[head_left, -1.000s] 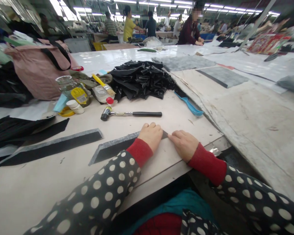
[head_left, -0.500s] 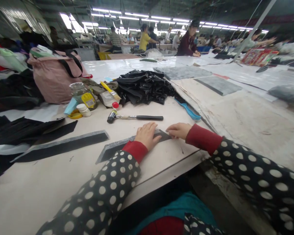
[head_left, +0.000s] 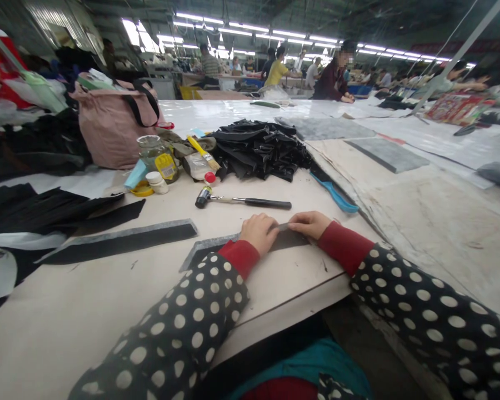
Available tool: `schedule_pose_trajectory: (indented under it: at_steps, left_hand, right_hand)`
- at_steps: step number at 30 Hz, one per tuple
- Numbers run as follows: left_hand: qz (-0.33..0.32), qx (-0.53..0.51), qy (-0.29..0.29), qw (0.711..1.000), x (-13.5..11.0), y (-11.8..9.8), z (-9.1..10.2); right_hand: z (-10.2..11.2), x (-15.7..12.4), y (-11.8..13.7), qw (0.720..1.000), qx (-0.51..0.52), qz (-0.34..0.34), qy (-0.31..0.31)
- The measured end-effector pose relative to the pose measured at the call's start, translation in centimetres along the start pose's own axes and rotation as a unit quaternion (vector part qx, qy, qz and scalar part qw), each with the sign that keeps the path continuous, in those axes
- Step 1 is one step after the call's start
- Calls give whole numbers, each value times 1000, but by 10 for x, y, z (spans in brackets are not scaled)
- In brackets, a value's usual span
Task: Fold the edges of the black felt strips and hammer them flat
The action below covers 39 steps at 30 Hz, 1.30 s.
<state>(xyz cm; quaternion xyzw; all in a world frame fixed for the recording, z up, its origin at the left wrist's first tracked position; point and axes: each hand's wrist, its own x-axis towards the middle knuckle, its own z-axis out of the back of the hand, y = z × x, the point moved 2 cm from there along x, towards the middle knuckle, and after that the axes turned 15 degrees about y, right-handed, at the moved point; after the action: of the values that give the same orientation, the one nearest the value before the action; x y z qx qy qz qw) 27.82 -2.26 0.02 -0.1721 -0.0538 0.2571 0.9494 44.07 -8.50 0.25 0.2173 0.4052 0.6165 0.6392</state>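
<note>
A dark strip of material (head_left: 289, 239) with a grey border along its far edge lies on the pale table under my hands. My left hand (head_left: 258, 231) rests across its middle, fingers bent and gripping the far edge. Close by on the right, my right hand (head_left: 311, 224) pinches that same edge between thumb and fingers near the strip's right end. Part of the strip is covered by my left hand and sleeve. A hammer (head_left: 244, 201) with a black handle lies just beyond my hands. Another dark strip with a grey border (head_left: 125, 243) lies flat to the left.
Behind the hammer is a heap of black pieces (head_left: 260, 150). A glass jar (head_left: 160, 158), a yellow-handled brush (head_left: 203, 153) and a white bottle (head_left: 156, 182) stand or lie to its left, near a pink bag (head_left: 112, 125). A blue-handled tool (head_left: 335, 193) lies right. People work farther back.
The view has swung slightly left. My left fingers, flatter before, have curled onto the strip's edge. My right hand has come a little closer to my left along that edge.
</note>
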Motion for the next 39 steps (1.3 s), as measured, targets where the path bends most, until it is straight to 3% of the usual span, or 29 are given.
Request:
schedule_pose_trajectory:
  at_steps: [9, 17, 25, 33, 39]
  left_hand:
    - [-12, -30, 11, 999, 7, -4, -2]
    - [-27, -38, 20, 999, 7, -6, -1]
    - [-56, 28, 24, 998, 5, -8, 0]
    - [-103, 116, 63, 986, -2, -14, 4]
    - [-91, 21, 63, 994, 1, 0, 6]
  right_hand:
    - [11, -5, -14, 986, -129, 109, 9]
    - [5, -5, -15, 971, -193, 142, -11]
    - [1, -12, -6, 919, -314, 239, -31]
    - [-18, -20, 15, 845, -512, 154, -13]
    - [-21, -30, 23, 842, -534, 69, -44]
